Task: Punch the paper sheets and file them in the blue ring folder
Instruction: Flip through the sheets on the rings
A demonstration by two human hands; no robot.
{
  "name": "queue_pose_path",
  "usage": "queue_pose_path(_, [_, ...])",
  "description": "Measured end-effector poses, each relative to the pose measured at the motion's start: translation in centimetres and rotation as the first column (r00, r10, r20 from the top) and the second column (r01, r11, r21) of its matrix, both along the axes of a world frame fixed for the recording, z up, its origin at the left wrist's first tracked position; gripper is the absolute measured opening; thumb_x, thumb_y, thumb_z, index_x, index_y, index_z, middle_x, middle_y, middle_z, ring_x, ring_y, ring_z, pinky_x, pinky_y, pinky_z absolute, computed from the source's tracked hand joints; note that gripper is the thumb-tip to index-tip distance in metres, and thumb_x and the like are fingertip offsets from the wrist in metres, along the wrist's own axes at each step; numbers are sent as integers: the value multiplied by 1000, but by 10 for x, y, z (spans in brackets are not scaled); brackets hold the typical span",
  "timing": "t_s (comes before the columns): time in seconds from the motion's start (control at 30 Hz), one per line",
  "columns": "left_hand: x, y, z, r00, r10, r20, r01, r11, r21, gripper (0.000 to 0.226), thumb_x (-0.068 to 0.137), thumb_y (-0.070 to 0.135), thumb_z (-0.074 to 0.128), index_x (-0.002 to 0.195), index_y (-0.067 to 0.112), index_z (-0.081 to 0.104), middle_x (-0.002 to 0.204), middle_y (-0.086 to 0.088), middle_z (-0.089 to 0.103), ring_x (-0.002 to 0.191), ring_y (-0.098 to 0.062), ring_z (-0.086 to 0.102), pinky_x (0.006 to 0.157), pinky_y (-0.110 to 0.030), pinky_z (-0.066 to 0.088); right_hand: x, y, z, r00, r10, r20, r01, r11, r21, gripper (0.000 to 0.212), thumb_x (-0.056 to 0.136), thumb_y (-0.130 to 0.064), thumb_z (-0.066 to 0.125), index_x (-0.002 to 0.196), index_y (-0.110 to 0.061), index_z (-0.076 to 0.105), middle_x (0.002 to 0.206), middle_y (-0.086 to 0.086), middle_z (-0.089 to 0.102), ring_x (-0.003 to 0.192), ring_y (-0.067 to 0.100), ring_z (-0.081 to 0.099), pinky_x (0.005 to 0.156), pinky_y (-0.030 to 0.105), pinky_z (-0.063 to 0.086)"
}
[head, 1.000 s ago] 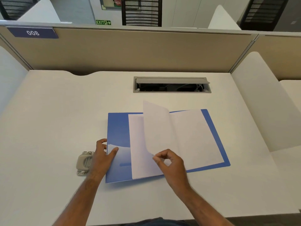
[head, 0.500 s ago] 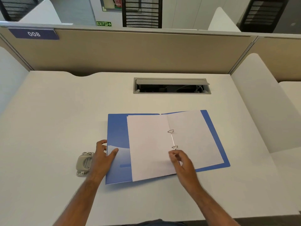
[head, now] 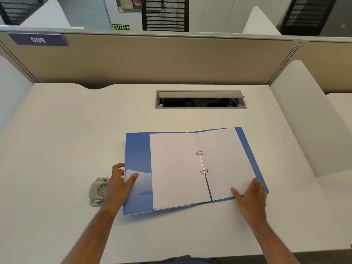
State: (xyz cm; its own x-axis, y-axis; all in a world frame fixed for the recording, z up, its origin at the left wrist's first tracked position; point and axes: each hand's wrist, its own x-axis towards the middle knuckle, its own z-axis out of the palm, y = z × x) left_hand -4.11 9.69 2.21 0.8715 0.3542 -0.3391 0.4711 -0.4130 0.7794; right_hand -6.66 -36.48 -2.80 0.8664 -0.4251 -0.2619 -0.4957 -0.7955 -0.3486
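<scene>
A blue ring folder [head: 137, 149] lies open flat on a white desk [head: 66, 130], roughly centre, just in front of the person. White paper sheets [head: 175, 168] sit on both sides of the two metal rings [head: 202, 161]: a thicker stack on the left w/ its lower edges slightly fanned, and a page on the right. The rings look closed through the sheets, though the view is too small to be sure.

How it will likely handle: the sheets are light, thin and floppy, so they bend if lifted by one corner and could tear at the punched holes if pulled against the rings. The folder cover looks like thin, smooth plastic, somewhat flexible, apt to slide on the desk. Best hold is probably by the cover's outer edge, not the paper.

Left hand [head: 119, 184] rests at the folder's left edge, thumb lying on the inside cover, fingers loosely curled at the edge, steadying rather than pinching. Right hand [head: 251, 195] lies flat, fingers straight and spread, on the lower right corner of the right page and cover. Both forearms reach in from the near edge.

A grey hole punch [head: 98, 191] sits just left of the left hand, partly hidden by the wrist. A cable hatch [head: 200, 99] is open further back.
</scene>
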Motion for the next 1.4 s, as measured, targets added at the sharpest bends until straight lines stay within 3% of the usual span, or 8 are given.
queue_pose_path(0.27, [1, -1, 0, 1000, 2, 5, -2, 1000, 1, 52, 94, 35, 72, 133, 28, 39, 111, -1, 62, 86, -15, 65, 65, -31, 49, 0, 25, 13, 1000, 16, 21, -18, 995, 94, 79, 108, -29, 52, 166, -4, 4, 173, 20, 18, 161, 40, 13, 131, 55, 8])
queue_pose_path(0.43, [1, 0, -1, 1000, 13, -1, -13, 1000, -9, 53, 93, 37, 72, 133, 30, 38, 110, 1, 63, 88, -17, 66, 67, -34, 51, 3, 41, 14, 998, -57, 17, 49, 947, 317, 76, 108, -33, 51, 168, -25, 4, 174, 0, 20, 161, 42, 4, 121, 62, 30])
queue_pose_path(0.67, [3, -2, -1, 999, 34, 10, -34, 999, 9, 51, 94, 36, 71, 134, 31, 41, 104, 12, 62, 87, -16, 65, 66, -35, 49, -1, 84, 32, 984, 6, 180, -97, 860, 501, 65, 109, -36, 48, 164, -35, 12, 161, -3, 39, 144, 23, 45, 117, 52, 45])
queue_pose_path(1.0, [4, -3, 2, 999, 38, 18, -39, 999, 19, 49, 96, 36, 69, 137, 30, 43, 107, 8, 60, 85, -16, 65, 65, -33, 49, -13, 140, 64, 947, 174, 270, -287, 833, 472, 66, 109, -29, 54, 162, -36, 17, 165, -6, 32, 145, 8, 36, 120, 39, 37])
queue_pose_path(1.07, [4, -3, 3, 999, 40, 20, -40, 999, 14, 49, 96, 34, 69, 137, 30, 43, 107, 9, 60, 84, -16, 65, 64, -33, 49, -11, 146, 61, 951, 228, 210, -304, 820, 485, 68, 108, -36, 55, 157, -46, 9, 168, -7, 30, 149, 12, 36, 122, 41, 36])
queue_pose_path(1.2, [4, -4, 3, 999, 43, 23, -44, 999, 19, 50, 96, 31, 69, 138, 28, 43, 106, 8, 61, 82, -14, 65, 62, -30, 47, -6, 141, 49, 916, 371, 156, -394, 747, 536, 83, 87, -89, 40, 155, -65, 0, 164, -33, 31, 157, 7, 27, 130, 46, 22])
queue_pose_path(1.27, [5, -3, 5, 999, 40, 22, -40, 999, 25, 52, 96, 32, 69, 140, 27, 43, 108, 4, 62, 82, -14, 65, 61, -29, 47, -2, 130, 48, 916, 357, 181, -396, 739, 545, 91, 85, -92, 37, 162, -51, 12, 158, -38, 38, 155, 2, 29, 131, 44, 20])
queue_pose_path(1.4, [6, -2, 8, 999, 45, 26, -45, 999, 29, 53, 96, 32, 69, 140, 28, 42, 108, 5, 61, 82, -15, 65, 61, -29, 46, 5, 98, 48, 954, 223, 201, -299, 773, 560, 68, 96, -76, 45, 154, -42, 36, 151, -30, 49, 143, 2, 47, 122, 45, 40])
